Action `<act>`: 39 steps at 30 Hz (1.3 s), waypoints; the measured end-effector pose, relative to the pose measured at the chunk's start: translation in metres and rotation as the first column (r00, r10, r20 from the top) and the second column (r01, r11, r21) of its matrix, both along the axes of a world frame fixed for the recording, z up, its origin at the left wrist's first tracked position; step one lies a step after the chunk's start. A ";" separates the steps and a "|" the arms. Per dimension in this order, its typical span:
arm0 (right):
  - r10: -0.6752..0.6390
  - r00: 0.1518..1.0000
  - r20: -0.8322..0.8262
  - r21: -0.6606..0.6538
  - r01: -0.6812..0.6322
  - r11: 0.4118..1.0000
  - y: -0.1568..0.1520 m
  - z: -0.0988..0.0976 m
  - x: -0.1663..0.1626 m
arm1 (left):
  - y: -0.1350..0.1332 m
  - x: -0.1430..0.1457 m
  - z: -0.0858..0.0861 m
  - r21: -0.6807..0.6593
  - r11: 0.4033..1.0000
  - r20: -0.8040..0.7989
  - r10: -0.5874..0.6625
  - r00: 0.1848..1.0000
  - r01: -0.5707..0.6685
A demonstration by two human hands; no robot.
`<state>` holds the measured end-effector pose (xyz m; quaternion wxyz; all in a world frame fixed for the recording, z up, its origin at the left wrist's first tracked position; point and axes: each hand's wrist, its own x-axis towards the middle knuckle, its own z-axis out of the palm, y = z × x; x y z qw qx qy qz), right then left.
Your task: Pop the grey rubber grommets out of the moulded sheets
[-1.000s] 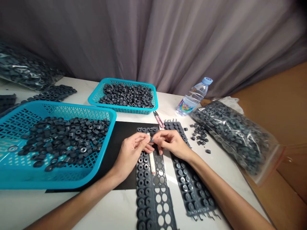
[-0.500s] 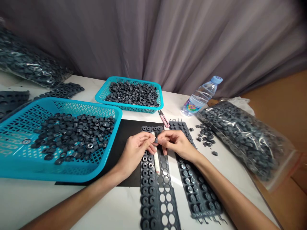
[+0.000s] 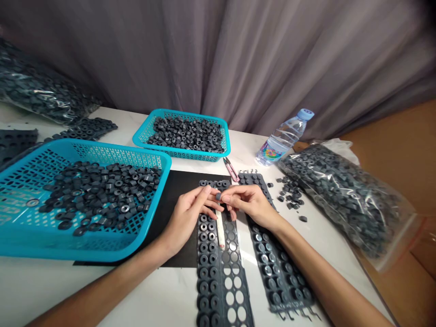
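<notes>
My right hand [image 3: 252, 205] pinches a small dark grey rubber cylinder [image 3: 218, 196] between thumb and fingertips. Close by on the left, my left hand [image 3: 189, 211] has its fingers apart beside that piece; whether they touch it is hard to see. Below both hands lies a dark rubber sheet [image 3: 208, 272], with ring-shaped pieces standing in its left rows and empty round holes in its right rows. A narrow whitish strip [image 3: 221, 231] rests along the sheet's middle, its upper end partly covered by my fingers.
A blue basket [image 3: 163, 181] of loose rubber pieces stands left, another blue basket [image 3: 226, 141] behind. Right of the sheet are a second studded sheet [image 3: 269, 259], pink-handled snips [image 3: 231, 170], loose pieces [image 3: 291, 195], a water bottle [image 3: 282, 136] and a filled plastic bag [image 3: 344, 195]. Another bag [image 3: 41, 91] sits far left.
My left thumb and fingers have come off their pinch and spread. The small rubber cylinder now shows at my right fingertips. The whole view has shifted slightly.
</notes>
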<state>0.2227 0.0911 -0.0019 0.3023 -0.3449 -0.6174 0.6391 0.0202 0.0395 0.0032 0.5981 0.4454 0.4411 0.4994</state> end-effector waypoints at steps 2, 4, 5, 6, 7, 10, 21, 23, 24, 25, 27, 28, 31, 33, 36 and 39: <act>0.002 1.000 -0.017 -0.002 -0.002 1.000 0.000 0.000 0.000 | 0.000 0.000 0.001 0.010 1.000 -0.002 -0.008 1.000 0.008; 0.007 0.999 -0.033 -0.008 -0.008 1.000 0.000 0.002 -0.001 | 0.000 0.000 0.001 0.023 1.000 -0.015 -0.012 1.000 0.012; 0.010 0.999 -0.038 -0.011 -0.011 1.000 0.000 0.003 -0.001 | 0.000 0.000 0.001 0.028 1.000 -0.021 -0.009 1.000 0.009; 0.013 0.999 -0.040 -0.010 -0.014 1.000 0.000 0.003 -0.001 | 0.000 0.000 0.001 0.030 1.000 -0.023 -0.004 1.000 0.004; 0.013 0.999 -0.039 -0.002 -0.013 1.000 -0.001 0.004 -0.001 | 0.000 0.000 0.001 0.029 1.000 -0.022 0.002 1.000 -0.002; -0.030 0.998 -0.056 0.052 0.033 0.998 0.000 0.004 0.000 | 0.001 -0.001 0.001 0.013 1.000 -0.009 0.025 1.000 -0.024; -0.250 0.949 0.192 0.387 0.161 0.908 -0.002 -0.001 -0.008 | -0.012 0.001 0.005 0.150 0.988 -0.207 0.000 0.978 0.031; -0.210 0.929 0.306 0.496 0.033 0.867 -0.005 0.001 -0.010 | -0.016 0.001 0.018 0.227 0.972 -0.320 0.021 0.947 0.055; -0.209 0.910 0.357 0.543 -0.021 0.839 -0.006 0.001 -0.011 | -0.017 -0.001 0.027 0.275 0.960 -0.366 0.049 0.929 0.057; -0.219 0.890 0.400 0.581 -0.061 0.812 -0.007 0.002 -0.012 | -0.016 -0.003 0.036 0.322 0.945 -0.402 0.087 0.912 0.052; -0.247 0.852 0.461 0.625 -0.114 0.772 -0.009 0.002 -0.013 | -0.013 -0.014 0.054 0.390 0.920 -0.461 0.159 0.873 0.038; -0.257 0.837 0.483 0.634 -0.131 0.762 -0.010 0.003 -0.013 | -0.010 -0.022 0.062 0.409 0.912 -0.493 0.188 0.850 0.036; -0.290 0.795 0.533 0.648 -0.163 0.744 -0.012 0.004 -0.015 | -0.001 -0.060 0.074 0.440 0.898 -0.622 0.286 0.729 0.023; -0.325 0.765 0.556 0.664 -0.174 0.727 -0.013 0.006 -0.016 | 0.004 -0.093 0.072 0.459 0.888 -0.706 0.351 0.615 0.020; -0.339 0.744 0.576 0.675 -0.198 0.711 -0.014 0.007 -0.018 | 0.008 -0.144 0.059 0.406 0.910 -0.810 0.313 0.497 0.089; -0.334 0.749 0.572 0.687 -0.215 0.695 -0.016 0.007 -0.019 | 0.011 -0.175 0.046 0.387 0.907 -0.853 0.281 0.440 0.169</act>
